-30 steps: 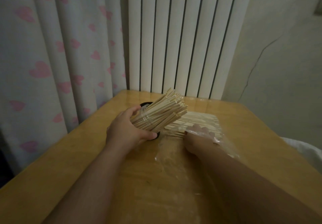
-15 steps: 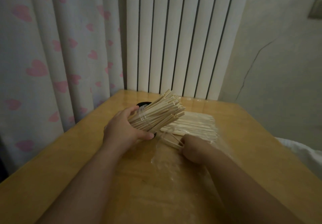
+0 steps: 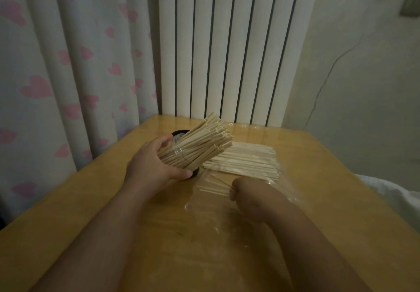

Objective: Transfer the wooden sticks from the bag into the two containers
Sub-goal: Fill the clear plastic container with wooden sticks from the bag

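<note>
Curling round a tilted, stick-filled container (image 3: 178,149), left hand (image 3: 152,169) half-hides it; right hand (image 3: 250,192) pinches sticks (image 3: 214,186) inside bag (image 3: 211,214).

We see pale wooden sticks (image 3: 197,146), a black container (image 3: 181,131) and a clear bag (image 3: 204,203) on a honey-yellow table (image 3: 318,178), before a white curtain (image 3: 68,64) of pink hearts and a white, dark-striped panel (image 3: 227,53).
</note>
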`<state>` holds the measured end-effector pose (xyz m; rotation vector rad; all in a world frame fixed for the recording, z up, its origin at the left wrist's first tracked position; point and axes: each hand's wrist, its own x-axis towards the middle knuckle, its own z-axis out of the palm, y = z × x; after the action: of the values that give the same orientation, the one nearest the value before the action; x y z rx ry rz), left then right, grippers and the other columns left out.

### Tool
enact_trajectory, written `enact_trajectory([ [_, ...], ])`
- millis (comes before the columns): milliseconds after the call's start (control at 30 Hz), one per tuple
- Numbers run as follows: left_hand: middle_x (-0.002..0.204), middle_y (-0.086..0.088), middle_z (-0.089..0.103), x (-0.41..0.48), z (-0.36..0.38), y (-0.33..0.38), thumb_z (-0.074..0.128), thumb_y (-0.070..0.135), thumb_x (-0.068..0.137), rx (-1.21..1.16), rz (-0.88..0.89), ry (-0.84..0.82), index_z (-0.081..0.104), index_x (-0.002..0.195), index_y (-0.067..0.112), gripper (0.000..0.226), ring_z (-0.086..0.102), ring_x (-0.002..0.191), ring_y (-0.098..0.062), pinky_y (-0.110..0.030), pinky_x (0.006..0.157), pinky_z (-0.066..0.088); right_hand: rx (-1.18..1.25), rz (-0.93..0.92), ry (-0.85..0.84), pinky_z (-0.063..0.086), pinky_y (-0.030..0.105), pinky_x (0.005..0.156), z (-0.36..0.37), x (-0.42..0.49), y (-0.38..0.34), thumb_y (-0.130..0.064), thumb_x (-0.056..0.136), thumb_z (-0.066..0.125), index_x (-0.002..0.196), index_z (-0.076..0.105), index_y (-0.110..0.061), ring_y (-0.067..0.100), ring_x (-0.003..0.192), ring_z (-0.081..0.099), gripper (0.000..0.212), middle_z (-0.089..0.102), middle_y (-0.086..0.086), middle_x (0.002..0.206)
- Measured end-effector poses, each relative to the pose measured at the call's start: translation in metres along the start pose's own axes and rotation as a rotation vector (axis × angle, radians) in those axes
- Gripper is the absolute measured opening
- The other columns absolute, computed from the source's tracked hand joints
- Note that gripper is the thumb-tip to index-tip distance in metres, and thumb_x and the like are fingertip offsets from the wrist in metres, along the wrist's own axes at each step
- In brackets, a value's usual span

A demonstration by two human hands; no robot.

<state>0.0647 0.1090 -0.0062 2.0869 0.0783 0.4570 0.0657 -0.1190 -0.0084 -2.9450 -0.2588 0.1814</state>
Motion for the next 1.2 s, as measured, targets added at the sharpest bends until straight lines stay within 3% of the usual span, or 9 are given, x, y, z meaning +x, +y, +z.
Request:
enact_trajectory([
  [133,0.132,0.011,0.058,0.001,-0.002,-0.001,0.093,0.048,0.032,-0.009,0.005,-0.001,0.051,0.141,0.039,0.117,0.058,0.117,-0.017,-0.048,0.1,0.049,0.083,-0.049,0.085,0.049,0.033,0.077,-0.014,-0.014,-0.007,-0.056,0.096,0.05,0.093,0.068,-0.024,0.019,0.09,0.062,0.036,0.068,-0.002,0.095],
  [200,0.132,0.009,0.059,0.003,-0.004,-0.003,0.099,0.035,0.037,-0.048,-0.001,-0.019,0.052,0.14,0.034,0.114,0.057,0.119,-0.017,-0.049,0.102,0.048,0.069,-0.046,0.206,0.043,0.031,0.063,-0.022,-0.024,-0.012,-0.068,0.088,0.052,0.068,0.059,-0.024,0.016,0.073,0.06,0.049,0.062,-0.005,0.073],
  [300,0.131,0.008,0.061,0.006,-0.007,-0.006,0.1,0.03,0.032,-0.097,-0.007,-0.055,0.054,0.14,0.031,0.117,0.058,0.121,-0.017,-0.047,0.104,0.048,0.013,-0.062,0.4,0.039,0.029,0.056,-0.033,-0.035,-0.02,-0.078,0.082,0.049,0.062,0.053,-0.024,0.013,0.064,0.054,0.058,0.056,-0.006,0.063],
  [533,0.131,0.008,0.057,0.005,-0.01,-0.004,0.1,0.019,0.041,-0.056,0.023,-0.135,0.051,0.142,0.034,0.113,0.057,0.117,-0.018,-0.036,0.093,0.049,-0.087,-0.247,0.935,0.018,0.026,0.05,-0.031,-0.032,-0.015,-0.047,0.085,0.045,0.055,0.052,-0.025,0.015,0.05,0.036,0.038,0.037,-0.011,0.051],
  [667,0.127,0.011,0.055,0.001,-0.009,-0.001,0.098,0.015,0.046,-0.008,0.063,-0.153,0.054,0.137,0.037,0.103,0.055,0.113,-0.016,-0.025,0.078,0.044,0.035,-0.335,1.143,0.027,0.03,0.066,-0.022,-0.022,-0.01,-0.038,0.099,0.037,0.075,0.063,-0.017,0.016,0.072,0.041,0.042,0.053,-0.003,0.079],
  [767,0.121,0.014,0.06,0.0,-0.009,0.0,0.097,0.012,0.046,-0.03,0.056,-0.175,0.057,0.132,0.04,0.099,0.059,0.108,-0.013,-0.025,0.075,0.045,0.284,-0.306,1.188,0.031,0.017,0.054,-0.022,-0.022,-0.012,-0.046,0.104,0.029,0.087,0.064,-0.014,0.007,0.067,0.041,0.05,0.045,-0.007,0.088],
  [900,0.116,0.016,0.064,-0.001,-0.008,0.0,0.098,0.014,0.039,0.0,0.057,-0.193,0.058,0.124,0.043,0.098,0.06,0.106,-0.013,-0.029,0.08,0.049,0.567,-0.351,1.285,0.036,0.001,0.07,-0.021,-0.02,-0.012,-0.03,0.098,0.054,0.094,0.072,-0.01,-0.008,0.081,0.048,0.027,0.052,-0.006,0.092],
  [1033,0.117,0.017,0.063,-0.003,-0.006,0.002,0.097,0.023,0.033,0.045,0.055,-0.196,0.057,0.131,0.044,0.108,0.06,0.107,-0.013,-0.039,0.09,0.054,0.808,-0.37,1.227,0.045,0.012,0.075,-0.023,-0.02,-0.015,-0.029,0.098,0.058,0.089,0.075,-0.015,0.0,0.084,0.061,0.024,0.066,-0.004,0.086],
  [1200,0.115,0.019,0.062,-0.004,-0.006,0.005,0.096,0.027,0.03,0.053,0.065,-0.19,0.056,0.127,0.049,0.107,0.06,0.106,-0.013,-0.046,0.093,0.054,1.255,-0.274,0.949,0.05,0.02,0.055,-0.027,-0.031,-0.026,-0.024,0.101,0.055,0.085,0.072,-0.016,0.012,0.059,0.064,0.025,0.066,0.0,0.062],
])
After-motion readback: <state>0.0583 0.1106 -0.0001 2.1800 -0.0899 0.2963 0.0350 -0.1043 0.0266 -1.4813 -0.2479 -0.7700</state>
